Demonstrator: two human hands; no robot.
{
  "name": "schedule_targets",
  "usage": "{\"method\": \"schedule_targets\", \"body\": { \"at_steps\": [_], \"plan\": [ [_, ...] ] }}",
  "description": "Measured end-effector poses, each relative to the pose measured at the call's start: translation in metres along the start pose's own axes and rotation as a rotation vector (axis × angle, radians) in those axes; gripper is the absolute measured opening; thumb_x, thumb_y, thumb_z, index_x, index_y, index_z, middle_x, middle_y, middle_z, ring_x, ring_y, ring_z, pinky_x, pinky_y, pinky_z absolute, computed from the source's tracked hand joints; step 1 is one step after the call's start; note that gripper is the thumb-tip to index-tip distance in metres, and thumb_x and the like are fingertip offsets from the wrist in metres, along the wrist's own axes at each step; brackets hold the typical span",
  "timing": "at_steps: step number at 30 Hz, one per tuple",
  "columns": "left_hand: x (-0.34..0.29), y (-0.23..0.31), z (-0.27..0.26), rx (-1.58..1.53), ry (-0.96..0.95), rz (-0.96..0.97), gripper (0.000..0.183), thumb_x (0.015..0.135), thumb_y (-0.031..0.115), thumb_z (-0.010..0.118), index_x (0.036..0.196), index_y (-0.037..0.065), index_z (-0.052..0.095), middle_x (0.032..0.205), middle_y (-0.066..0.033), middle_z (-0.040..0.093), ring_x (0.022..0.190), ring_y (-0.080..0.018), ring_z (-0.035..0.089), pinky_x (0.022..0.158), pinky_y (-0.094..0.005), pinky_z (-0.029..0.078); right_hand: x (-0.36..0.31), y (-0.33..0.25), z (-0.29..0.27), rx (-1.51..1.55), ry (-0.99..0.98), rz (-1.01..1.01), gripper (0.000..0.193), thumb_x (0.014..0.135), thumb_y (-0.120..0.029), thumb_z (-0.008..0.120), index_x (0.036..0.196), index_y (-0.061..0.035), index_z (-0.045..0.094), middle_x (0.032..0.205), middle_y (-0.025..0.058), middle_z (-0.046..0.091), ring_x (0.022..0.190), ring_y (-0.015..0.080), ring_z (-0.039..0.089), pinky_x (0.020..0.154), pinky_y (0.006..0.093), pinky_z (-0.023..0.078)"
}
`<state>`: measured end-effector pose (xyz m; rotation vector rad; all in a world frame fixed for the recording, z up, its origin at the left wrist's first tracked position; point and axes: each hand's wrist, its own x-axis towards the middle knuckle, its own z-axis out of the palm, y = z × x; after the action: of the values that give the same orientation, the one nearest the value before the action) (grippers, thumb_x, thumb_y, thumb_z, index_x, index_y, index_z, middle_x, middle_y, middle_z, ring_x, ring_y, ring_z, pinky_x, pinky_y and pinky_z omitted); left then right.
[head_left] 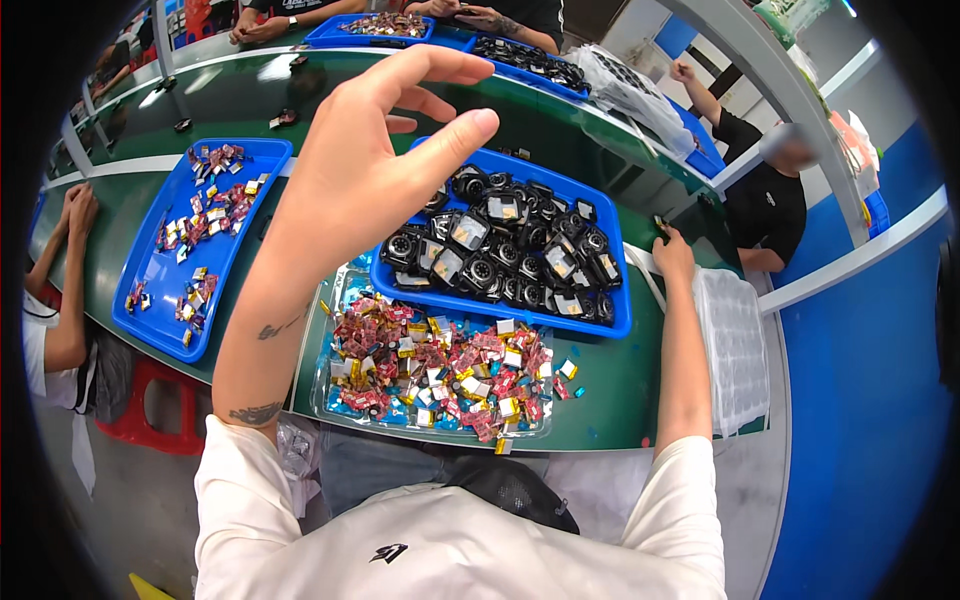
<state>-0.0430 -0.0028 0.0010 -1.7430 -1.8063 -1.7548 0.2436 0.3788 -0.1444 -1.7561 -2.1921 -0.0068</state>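
My left hand (375,160) is raised high over the bench, in front of the blue tray (623,285). Its thumb and fingers are curved and apart, with nothing between them. Black housings with round lens-like fronts (520,255) fill that tray. Beyond the tray's right side, my right hand (676,252) is low at the green bench top (610,400), fingers drawn together at a small dark piece too small to name. Nearest my body, a clear plastic tray (322,385) holds a heap of small red circuit boards (440,365) with white and yellow parts.
Another blue tray (150,320) of scattered boards lies at left, by a co-worker's clasped hands (78,212). Stacked clear moulded trays (732,350) stand at right. A white rail (140,167) crosses the bench; co-workers and more trays are beyond. A red stool (160,410) is at lower left.
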Motion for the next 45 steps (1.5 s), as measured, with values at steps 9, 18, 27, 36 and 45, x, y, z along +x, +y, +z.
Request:
{"method": "schedule_targets", "body": {
  "at_steps": [9, 18, 27, 36, 45],
  "plan": [
    [-0.001, -0.003, 0.007, 0.026, -0.055, 0.122, 0.019, 0.088, 0.017, 0.063, 0.097, 0.001, 0.067, 0.088, -0.0030, 0.068, 0.077, -0.0084, 0.060, 0.071, -0.0241, 0.047, -0.145, -0.097, -0.085, 0.724, -0.294, -0.719, 0.019, 0.082, -0.013, 0.065, 0.098, -0.0031, 0.068, 0.094, 0.0102, 0.067, 0.082, 0.0183, 0.063, 0.072, 0.0306, 0.050],
    [-0.003, 0.002, 0.014, 0.069, -0.108, 0.104, 0.017, 0.086, 0.014, 0.064, 0.094, 0.000, 0.067, 0.087, -0.0050, 0.068, 0.079, -0.0104, 0.061, 0.073, -0.0250, 0.048, -0.214, -0.116, -0.086, 0.570, -0.210, -1.152, 0.014, 0.078, -0.016, 0.068, 0.087, -0.0062, 0.068, 0.101, 0.0064, 0.063, 0.093, 0.0245, 0.057, 0.077, 0.0360, 0.045],
    [-0.007, 0.006, 0.018, 0.033, -0.201, 0.153, 0.014, 0.082, 0.008, 0.065, 0.091, -0.003, 0.066, 0.083, -0.0082, 0.066, 0.079, -0.0142, 0.061, 0.073, -0.0265, 0.047, -0.229, -0.145, -0.080, 0.712, -0.351, -1.155, 0.015, 0.070, -0.006, 0.073, 0.084, -0.0060, 0.068, 0.115, 0.0089, 0.062, 0.104, 0.0264, 0.055, 0.087, 0.0369, 0.044],
    [-0.010, 0.011, 0.024, -0.165, -0.477, 0.101, 0.009, 0.081, 0.004, 0.064, 0.085, -0.002, 0.068, 0.079, -0.0106, 0.067, 0.071, -0.0172, 0.062, 0.064, -0.0282, 0.048, -0.202, -0.155, -0.126, 1.240, -0.340, -0.839, 0.012, 0.078, -0.003, 0.071, 0.089, 0.0009, 0.066, 0.081, 0.0062, 0.069, 0.068, 0.0085, 0.062, 0.062, 0.0216, 0.049],
    [-0.008, 0.021, 0.025, -0.300, -0.387, -0.075, 0.012, 0.079, 0.004, 0.068, 0.089, -0.002, 0.067, 0.085, -0.0075, 0.066, 0.076, -0.0124, 0.062, 0.069, -0.0241, 0.048, -0.180, -0.170, -0.150, 1.178, -0.170, -1.030, 0.012, 0.074, -0.001, 0.074, 0.084, -0.0002, 0.068, 0.078, 0.0063, 0.068, 0.068, 0.0098, 0.064, 0.062, 0.0215, 0.049]
  ]
}}
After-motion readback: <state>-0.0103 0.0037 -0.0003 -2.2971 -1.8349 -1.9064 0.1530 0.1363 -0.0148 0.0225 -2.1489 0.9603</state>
